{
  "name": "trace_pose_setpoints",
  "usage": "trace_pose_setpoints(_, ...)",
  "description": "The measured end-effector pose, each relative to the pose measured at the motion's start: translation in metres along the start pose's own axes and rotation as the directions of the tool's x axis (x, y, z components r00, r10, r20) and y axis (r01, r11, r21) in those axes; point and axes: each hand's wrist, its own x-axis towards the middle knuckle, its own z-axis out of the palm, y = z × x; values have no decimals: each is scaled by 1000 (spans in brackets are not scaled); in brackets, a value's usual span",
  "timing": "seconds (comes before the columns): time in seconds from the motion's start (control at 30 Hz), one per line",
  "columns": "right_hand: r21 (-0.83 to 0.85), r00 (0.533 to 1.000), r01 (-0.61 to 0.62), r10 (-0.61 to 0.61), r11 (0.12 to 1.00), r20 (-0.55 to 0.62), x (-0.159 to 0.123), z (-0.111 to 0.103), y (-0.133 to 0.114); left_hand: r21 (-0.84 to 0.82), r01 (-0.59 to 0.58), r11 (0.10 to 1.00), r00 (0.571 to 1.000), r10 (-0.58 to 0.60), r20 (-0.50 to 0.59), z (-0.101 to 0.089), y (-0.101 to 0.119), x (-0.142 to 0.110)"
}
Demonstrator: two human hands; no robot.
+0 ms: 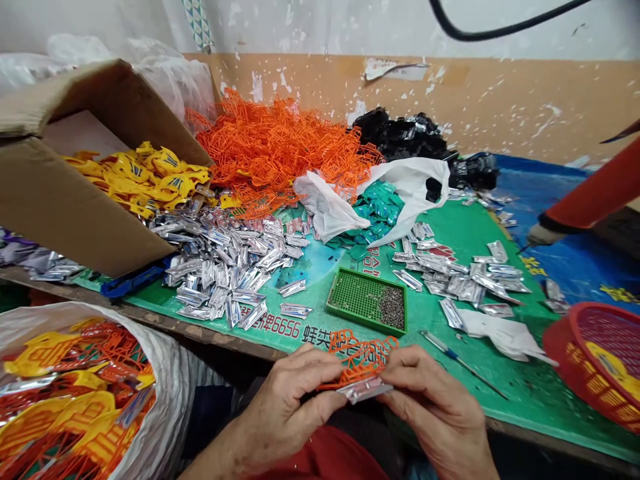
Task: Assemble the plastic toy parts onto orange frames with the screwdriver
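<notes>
Just over the table's front edge, my left hand [300,393] and my right hand [430,400] are both closed on one small piece. It joins an orange plastic wire frame [363,357] with a flat silvery metallic strip [367,389] along its near side. My left fingers pinch the left end, my right fingers the right end. Whether the strip is fastened to the frame cannot be made out. Just beyond my hands sits a green grid tray [350,298] with tiny metal screws [391,307] heaped at its right. A screwdriver [463,363] lies right of my right hand.
Silvery strips [225,267] lie piled at left, more [465,273] at right. Behind are orange frames [280,147] and a bag of green parts [380,210]. A cardboard box [65,200] holds yellow parts. A sack [170,380], red basket [575,360] and orange power driver [590,193] flank me.
</notes>
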Motion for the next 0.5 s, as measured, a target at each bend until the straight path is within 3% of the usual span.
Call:
trace_pose_setpoints(0.3, -36, 992, 122, -123, 992, -10, 1, 9, -3, 189, -236, 953, 965, 253, -72, -1, -9, 3)
trace_pose_setpoints(0.5, -101, 981, 179, -185, 979, -51, -7, 15, -2, 173, -245, 954, 963, 260, -75, -1, -12, 2)
